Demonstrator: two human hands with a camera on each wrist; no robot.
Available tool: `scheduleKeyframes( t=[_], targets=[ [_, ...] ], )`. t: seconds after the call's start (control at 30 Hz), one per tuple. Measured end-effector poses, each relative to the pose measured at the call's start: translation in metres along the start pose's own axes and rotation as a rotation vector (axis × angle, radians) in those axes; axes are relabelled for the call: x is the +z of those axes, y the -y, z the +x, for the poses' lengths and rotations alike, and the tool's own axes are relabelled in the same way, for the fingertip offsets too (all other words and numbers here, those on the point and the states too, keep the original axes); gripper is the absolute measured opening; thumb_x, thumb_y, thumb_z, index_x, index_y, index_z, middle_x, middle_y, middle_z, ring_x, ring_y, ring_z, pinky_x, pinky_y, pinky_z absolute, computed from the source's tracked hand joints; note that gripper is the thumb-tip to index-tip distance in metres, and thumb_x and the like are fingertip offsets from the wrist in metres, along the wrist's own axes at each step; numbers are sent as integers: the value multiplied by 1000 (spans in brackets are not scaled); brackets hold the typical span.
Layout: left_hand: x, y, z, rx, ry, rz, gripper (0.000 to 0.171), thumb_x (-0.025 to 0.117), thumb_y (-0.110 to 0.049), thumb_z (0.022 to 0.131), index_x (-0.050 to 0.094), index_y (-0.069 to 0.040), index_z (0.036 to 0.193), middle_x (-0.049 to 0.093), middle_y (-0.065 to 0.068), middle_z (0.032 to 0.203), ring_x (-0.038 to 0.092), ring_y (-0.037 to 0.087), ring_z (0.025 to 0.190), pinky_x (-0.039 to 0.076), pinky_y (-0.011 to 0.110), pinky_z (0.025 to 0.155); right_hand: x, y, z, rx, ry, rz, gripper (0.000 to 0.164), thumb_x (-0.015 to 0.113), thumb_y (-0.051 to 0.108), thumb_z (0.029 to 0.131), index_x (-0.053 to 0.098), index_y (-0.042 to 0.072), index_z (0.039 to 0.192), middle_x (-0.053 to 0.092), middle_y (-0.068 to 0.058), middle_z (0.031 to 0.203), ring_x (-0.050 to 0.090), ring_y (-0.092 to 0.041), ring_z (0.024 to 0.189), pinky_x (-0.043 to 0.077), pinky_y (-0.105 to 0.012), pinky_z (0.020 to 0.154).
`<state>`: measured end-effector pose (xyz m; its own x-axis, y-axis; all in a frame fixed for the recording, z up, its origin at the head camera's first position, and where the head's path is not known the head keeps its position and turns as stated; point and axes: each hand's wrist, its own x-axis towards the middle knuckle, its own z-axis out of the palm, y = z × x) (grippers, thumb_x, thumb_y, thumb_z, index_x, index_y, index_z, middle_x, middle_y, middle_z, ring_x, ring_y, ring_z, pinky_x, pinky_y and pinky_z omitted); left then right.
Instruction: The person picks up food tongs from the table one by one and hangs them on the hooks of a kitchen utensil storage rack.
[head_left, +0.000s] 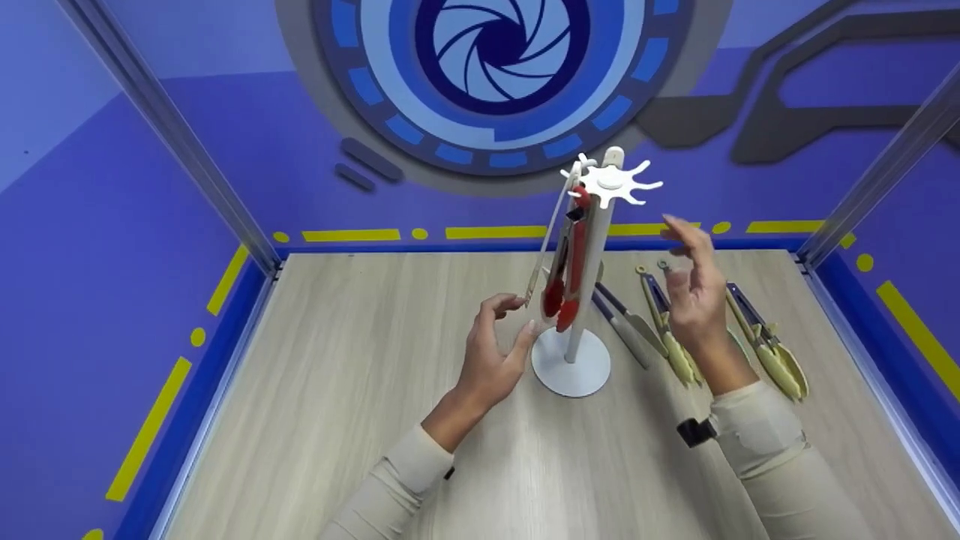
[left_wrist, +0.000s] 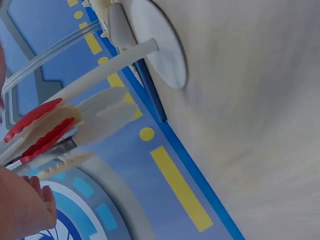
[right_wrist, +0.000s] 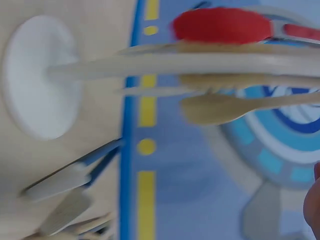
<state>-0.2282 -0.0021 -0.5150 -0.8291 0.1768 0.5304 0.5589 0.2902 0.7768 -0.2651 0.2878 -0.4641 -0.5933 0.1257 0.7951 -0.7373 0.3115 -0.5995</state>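
A white utensil stand (head_left: pixel 571 367) rises from a round base, with a many-armed hook top (head_left: pixel 611 182). Red-tipped tongs (head_left: pixel 568 315) hang from it. A thin beige utensil (head_left: pixel 550 240) hangs on its left side and shows a toothed end (left_wrist: pixel 65 166) in the left wrist view. My left hand (head_left: pixel 489 364) is at the low end of this utensil, fingers bent loosely, thumb and forefinger apart. Pale tong heads (left_wrist: pixel 102 115) hang behind the red ones. My right hand (head_left: pixel 699 300) is raised right of the stand, fingers spread from the thumb, holding nothing.
Right of the base lie spatulas (head_left: pixel 645 330) with dark handles. Beyond them are tongs with yellowish heads (head_left: pixel 682 364) and a similar pair (head_left: pixel 784 367). A beige spoon-shaped head (right_wrist: pixel 215 110) hangs on the stand. A blue patterned wall (head_left: pixel 420 202) closes off the back.
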Motion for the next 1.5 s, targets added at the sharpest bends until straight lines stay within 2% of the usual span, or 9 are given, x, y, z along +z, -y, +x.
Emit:
scheduleKeyframes(
  t=[0.27,0.47,0.63,0.77,0.93,1.13,1.27,1.37,1.5],
  targets=[
    [-30,10,-5,151,-94,112,24,65,-9,104,64,-4,127,70,9,128,66,24,126,53,43,112,-29,-24,-47,130,46,-97,57,49,42,113,60,-4,145,65,7,136,62,-9,126,44,-17,107],
    [-44,7,13,256,-170,91,26,67,-3,100,68,-4,126,73,11,125,68,27,123,54,37,113,-35,-32,-69,178,123,-134,42,44,19,114,60,-4,145,63,-15,139,59,-5,130,43,-12,109],
    [-43,-7,30,353,-168,77,36,70,-1,97,66,0,132,72,17,129,67,28,126,53,36,115,-40,-36,-82,231,117,-173,41,37,12,114,65,-5,138,64,-26,133,60,0,125,42,-10,105],
    [-41,-30,52,397,-141,78,43,75,-7,96,64,3,136,70,19,136,64,29,132,50,38,120,-43,-41,-91,264,90,-191,40,37,9,114,69,-8,132,67,-27,127,60,4,121,43,-7,102],
    [-39,-66,94,472,-83,97,58,82,-20,94,59,1,143,64,19,148,55,33,147,40,41,128,-43,-42,-96,270,79,-193,40,37,7,113,71,-8,128,68,-29,122,62,5,116,45,-6,99],
    [-31,-102,139,578,88,314,71,77,-50,96,57,-8,150,54,11,163,39,31,160,19,38,137,-45,-36,-99,323,80,-175,43,35,10,114,71,-8,128,73,-9,126,65,3,120,48,-7,98],
    [-25,-110,159,559,201,459,70,71,-61,96,59,-18,149,46,4,170,30,25,166,8,35,139,-47,-34,-99,333,85,-164,44,34,10,114,72,-6,128,74,-9,127,66,2,120,48,-12,99],
    [-20,-108,165,509,242,444,63,73,-58,96,63,-20,145,46,3,170,31,23,166,12,30,137,-47,-33,-99,314,84,-159,45,33,10,114,72,-6,128,72,-17,126,65,0,118,47,-12,99],
    [-14,-103,163,467,242,322,54,75,-46,98,65,-15,141,53,7,162,41,24,157,32,22,128,-48,-36,-100,284,69,-147,43,33,9,114,69,-8,131,72,-12,126,65,-1,116,46,-10,100]
  ],
)
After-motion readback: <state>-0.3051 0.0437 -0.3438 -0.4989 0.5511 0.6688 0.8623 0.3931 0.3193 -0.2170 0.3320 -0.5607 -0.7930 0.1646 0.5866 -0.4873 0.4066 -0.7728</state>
